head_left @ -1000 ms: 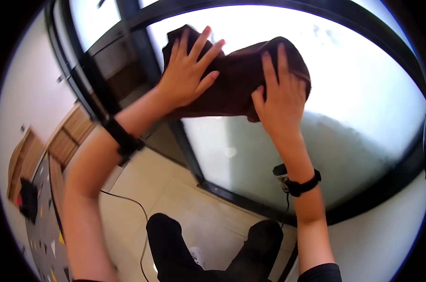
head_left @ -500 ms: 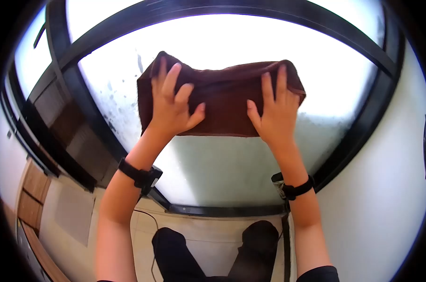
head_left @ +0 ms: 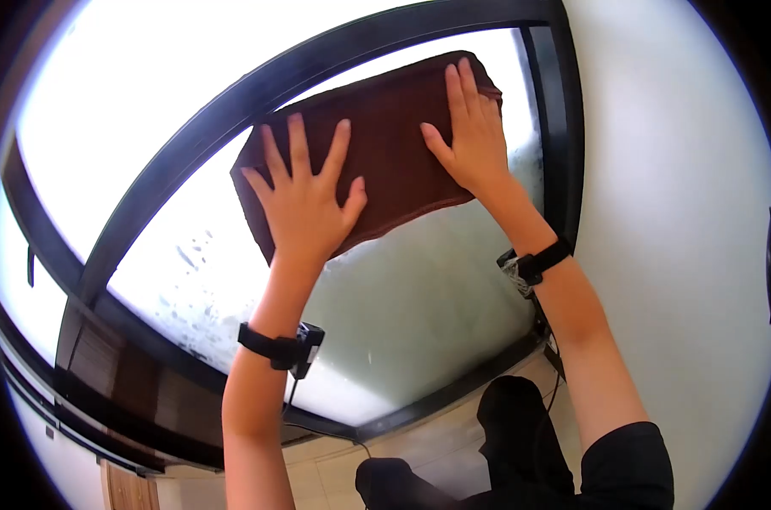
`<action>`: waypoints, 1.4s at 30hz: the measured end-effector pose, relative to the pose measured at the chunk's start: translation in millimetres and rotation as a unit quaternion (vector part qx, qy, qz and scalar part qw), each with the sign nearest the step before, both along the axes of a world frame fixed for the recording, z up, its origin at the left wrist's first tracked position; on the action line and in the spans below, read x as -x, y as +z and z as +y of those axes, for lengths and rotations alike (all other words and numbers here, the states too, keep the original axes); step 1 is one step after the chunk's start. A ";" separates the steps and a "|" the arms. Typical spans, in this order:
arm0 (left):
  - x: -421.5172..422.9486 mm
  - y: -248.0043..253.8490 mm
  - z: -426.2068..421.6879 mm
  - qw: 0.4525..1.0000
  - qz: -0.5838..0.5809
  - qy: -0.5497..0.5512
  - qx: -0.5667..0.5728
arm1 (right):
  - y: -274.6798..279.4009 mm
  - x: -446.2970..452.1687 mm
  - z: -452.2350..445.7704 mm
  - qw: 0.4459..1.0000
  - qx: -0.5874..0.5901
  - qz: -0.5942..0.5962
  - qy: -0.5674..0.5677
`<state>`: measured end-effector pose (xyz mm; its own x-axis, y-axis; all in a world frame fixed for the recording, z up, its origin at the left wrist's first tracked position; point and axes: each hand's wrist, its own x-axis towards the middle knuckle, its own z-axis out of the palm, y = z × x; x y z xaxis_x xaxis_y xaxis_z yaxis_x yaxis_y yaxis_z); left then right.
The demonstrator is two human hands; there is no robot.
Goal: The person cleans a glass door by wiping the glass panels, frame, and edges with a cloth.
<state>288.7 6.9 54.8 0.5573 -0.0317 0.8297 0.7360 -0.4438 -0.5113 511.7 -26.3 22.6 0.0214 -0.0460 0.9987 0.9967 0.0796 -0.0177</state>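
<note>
A dark brown cloth (head_left: 385, 161) lies spread against a frosted glass pane (head_left: 428, 280). My left hand (head_left: 304, 200) presses flat on the cloth's left part, its fingers spread wide. On the right part rests my right hand (head_left: 475, 140), fingers stretched out and thumb apart, with its fingertips near the upper right corner. Neither hand grips the cloth; both palms face the glass. Wet-looking marks (head_left: 194, 255) show on the pane to the left of the cloth.
A black frame (head_left: 173, 153) surrounds the pane. A white wall (head_left: 666, 212) stands close on the right. Black straps with small devices sit on both wrists, with cables hanging down. Below are my knees (head_left: 517, 416) and a tiled floor (head_left: 317, 476).
The cloth and both hands have moved right and up across the pane, toward the right side of the frame. The cloth now lies flatter, and the view has turned.
</note>
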 end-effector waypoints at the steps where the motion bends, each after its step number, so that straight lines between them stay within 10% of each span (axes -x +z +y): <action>1: -6.4 -2.8 1.7 1.000 0.001 0.005 -0.004 | -8.9 -6.6 1.2 1.000 -0.007 0.019 -0.009; 14: -45.2 -86.6 4.0 0.993 0.105 -0.017 0.056 | -133.0 -24.7 -6.7 0.993 0.064 0.098 0.033; 23: -156.6 -27.9 -27.2 0.992 0.019 -0.120 0.034 | 13.8 -98.2 -74.4 0.986 -0.012 -0.031 -0.160; 35: -211.0 -102.0 -3.6 0.986 0.102 -0.094 0.092 | -49.0 -115.2 -33.7 0.968 0.058 -0.074 -0.231; 42: -178.2 -39.3 7.6 0.981 0.080 -0.164 0.072 | -1.6 -104.3 -41.1 0.961 0.087 -0.089 -0.247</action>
